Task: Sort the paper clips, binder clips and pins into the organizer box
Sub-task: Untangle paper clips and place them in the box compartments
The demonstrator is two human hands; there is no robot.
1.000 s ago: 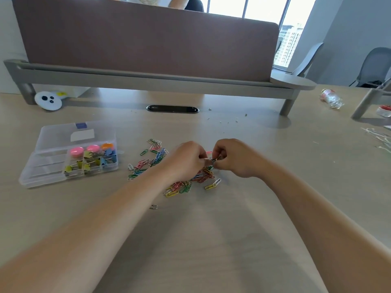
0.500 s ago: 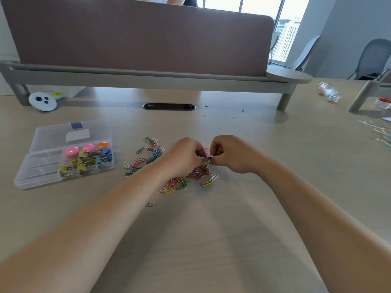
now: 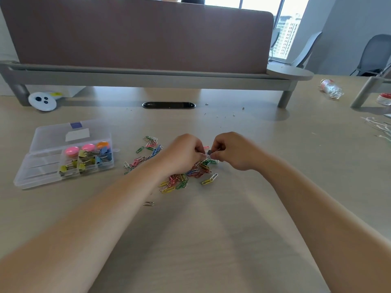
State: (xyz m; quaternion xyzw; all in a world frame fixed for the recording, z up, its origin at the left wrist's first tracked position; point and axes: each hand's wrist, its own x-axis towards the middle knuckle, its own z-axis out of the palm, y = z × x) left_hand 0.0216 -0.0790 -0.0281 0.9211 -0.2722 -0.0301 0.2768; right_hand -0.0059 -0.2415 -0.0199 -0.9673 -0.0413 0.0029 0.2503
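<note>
Both forearms angle in from the lower corners; left grip (image 3: 182, 155) and right grip (image 3: 234, 152) meet mid-frame, curled fingers pinching a small clip (image 3: 209, 152).

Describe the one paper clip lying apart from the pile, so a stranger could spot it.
Find the clear organizer box at the left of the desk, then the bright heap of paper clips to its right. Nearer the person than the heap, beside the left forearm, lies the stray clip: alone on bare desk and dull grey, not coloured.

Organizer box (image 3: 42, 163) left of paper clips (image 3: 179, 180)
</note>
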